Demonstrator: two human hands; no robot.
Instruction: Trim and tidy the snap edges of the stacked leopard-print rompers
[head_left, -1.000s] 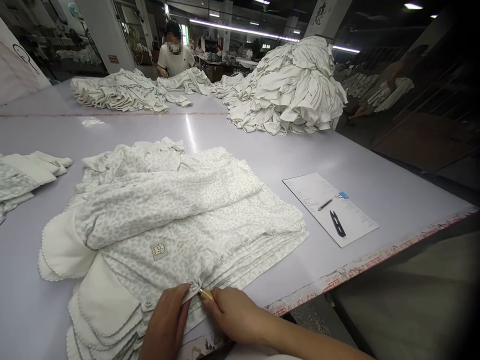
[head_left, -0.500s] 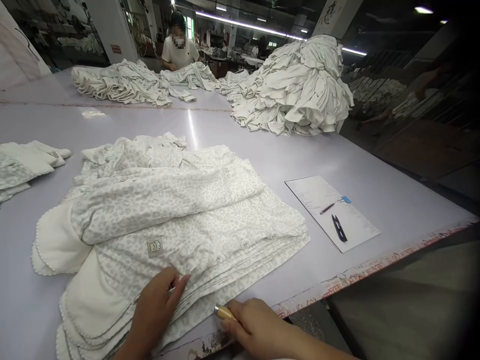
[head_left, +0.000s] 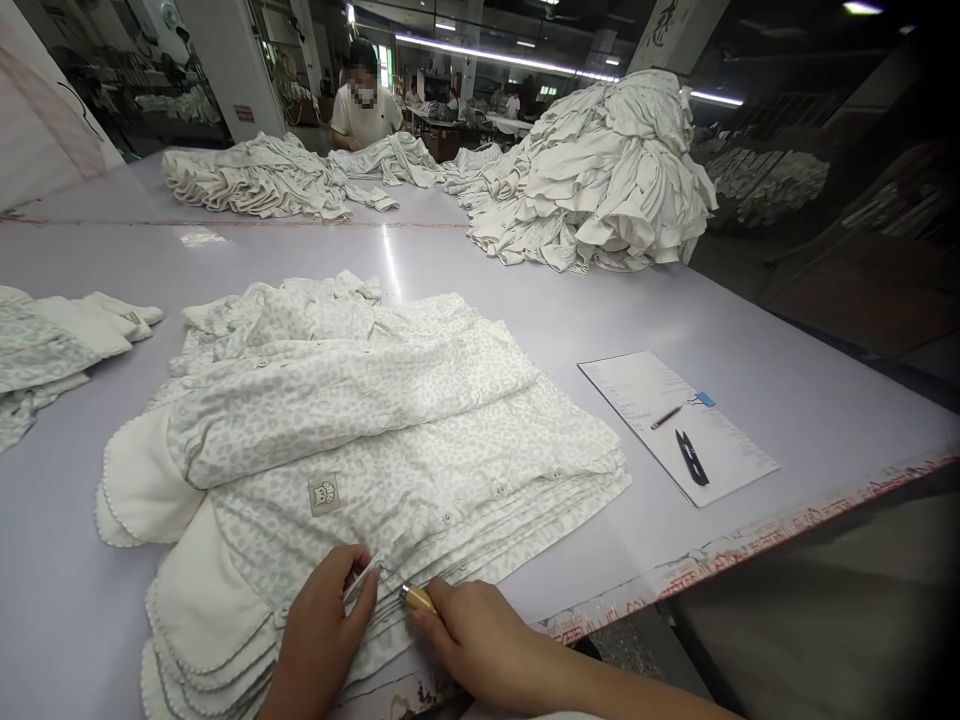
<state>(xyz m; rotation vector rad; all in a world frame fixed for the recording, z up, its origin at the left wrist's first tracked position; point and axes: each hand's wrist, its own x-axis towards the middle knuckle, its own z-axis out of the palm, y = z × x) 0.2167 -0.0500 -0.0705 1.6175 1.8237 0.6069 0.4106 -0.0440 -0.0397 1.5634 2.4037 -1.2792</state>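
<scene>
A stack of white garments with pale grey leopard print (head_left: 420, 420) lies in front of me, its white scalloped flaps at the left. A small square patch with a crown-like picture (head_left: 324, 494) sits on the top garment, and snaps dot its near edge. My left hand (head_left: 322, 620) pinches the near edge of the top garment between thumb and fingers. In my right hand (head_left: 480, 635) is an awl (head_left: 418, 598) with a yellow wooden handle and metal collar. Its thin tip points toward the edge by my left fingers; whether it touches the cloth I cannot tell.
A clipboard with paper (head_left: 645, 390) lies to the right, bearing a pen (head_left: 666, 417), black thread snips (head_left: 691, 458) and a blue binder clip (head_left: 705, 399). More garments (head_left: 60, 335) lie at left. A tall garment heap (head_left: 600, 180) stands behind; a person (head_left: 365, 105) is across the table.
My right hand has moved the awl up and left, closer to my left hand. My left hand now lifts a bit of the garment's edge. The view has shifted slightly.
</scene>
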